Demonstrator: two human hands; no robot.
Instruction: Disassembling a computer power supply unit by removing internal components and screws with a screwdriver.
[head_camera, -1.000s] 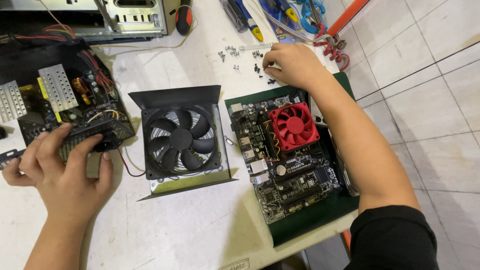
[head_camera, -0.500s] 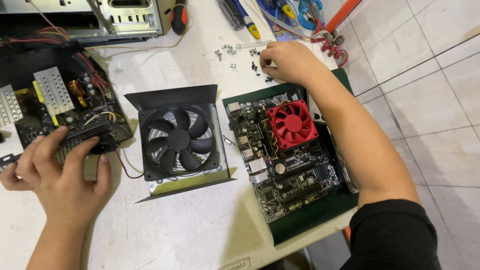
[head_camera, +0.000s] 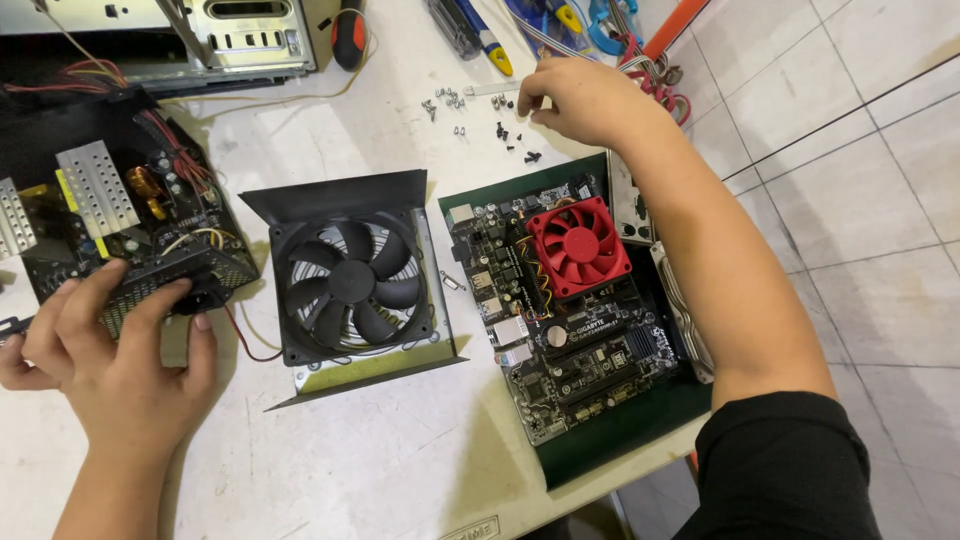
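The head camera looks down on a white surface (head_camera: 400, 470) full of computer parts.

The left hand (head_camera: 110, 360) is at the bottom left. Its fingers (head_camera: 165, 300) are curled over the near edge of an open power box (head_camera: 120, 230), and they press on its black mesh side. The hand is closed around that edge. Inside the box are silver metal fins, a yellow coil and red, yellow and black wires.

The right hand (head_camera: 585, 100) is far away at the top, with the arm stretched over the board. Its fingers are bent down and pinched together at a little pile of small screws (head_camera: 480, 115) lying on the surface. The fingertips are right at the screws, but I cannot tell if one is held between them.

Between the two hands sits a black fan cover (head_camera: 350, 280). It is a bent metal lid with a big round black fan in it, lying just beside the power box. A red wire runs from it toward the box.

To the right of the fan cover lies a main board (head_camera: 570, 340) on a dark green mat (head_camera: 620, 440). A red cooler fan (head_camera: 580, 245) sits on top of the board, under the right arm.

At the top left is a grey metal computer case (head_camera: 230, 35). Next to it lies a screwdriver with a red and black handle (head_camera: 348, 30). More tools with blue and yellow handles (head_camera: 480, 35) lie near the top, close to the right hand.
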